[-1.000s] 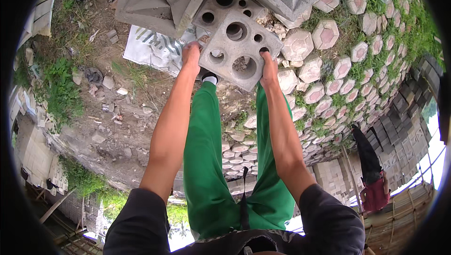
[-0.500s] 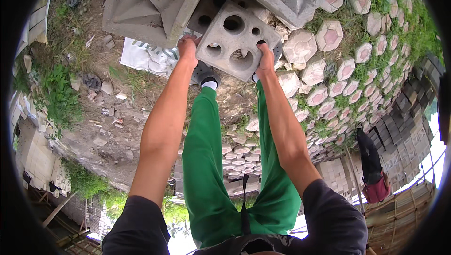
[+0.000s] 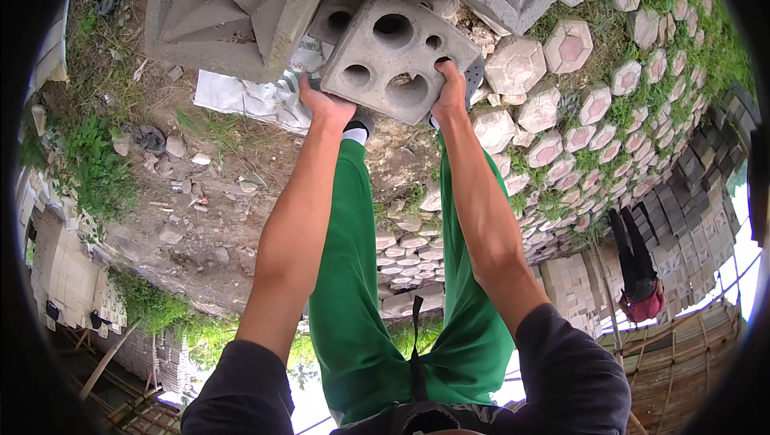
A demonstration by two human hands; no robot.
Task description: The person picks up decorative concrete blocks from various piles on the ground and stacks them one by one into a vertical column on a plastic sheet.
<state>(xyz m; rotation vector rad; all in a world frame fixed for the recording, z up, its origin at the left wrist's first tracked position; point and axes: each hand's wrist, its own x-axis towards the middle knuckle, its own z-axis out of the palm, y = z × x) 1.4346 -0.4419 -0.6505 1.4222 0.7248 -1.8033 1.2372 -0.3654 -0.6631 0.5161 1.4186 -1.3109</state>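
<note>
A grey concrete block (image 3: 377,38) with several round holes of different sizes lies tilted in front of me, over another holed block (image 3: 335,22) that it partly hides. My left hand (image 3: 327,105) presses against its near left corner, thumb out to the side, fingers hidden by the block. On the right side, my right hand (image 3: 451,92) grips the edge, its thumb at a small hole. Large moulded concrete pieces (image 3: 281,26) with slanted faces stand just beyond, left and right. A white printed sack (image 3: 233,92) is spread on the ground beside my left hand.
Hexagonal pavers (image 3: 568,46) with pinkish centres cover the grassy ground on the right. Stacked grey blocks (image 3: 682,186) stand farther right, near a person in a red top (image 3: 644,307). Rubble (image 3: 196,194) and weeds lie on the left. My dark shoes are close to the block.
My left hand has shifted from the block's left side to its near left corner. The block appears slightly farther left and up in view; my right hand keeps its grip.
</note>
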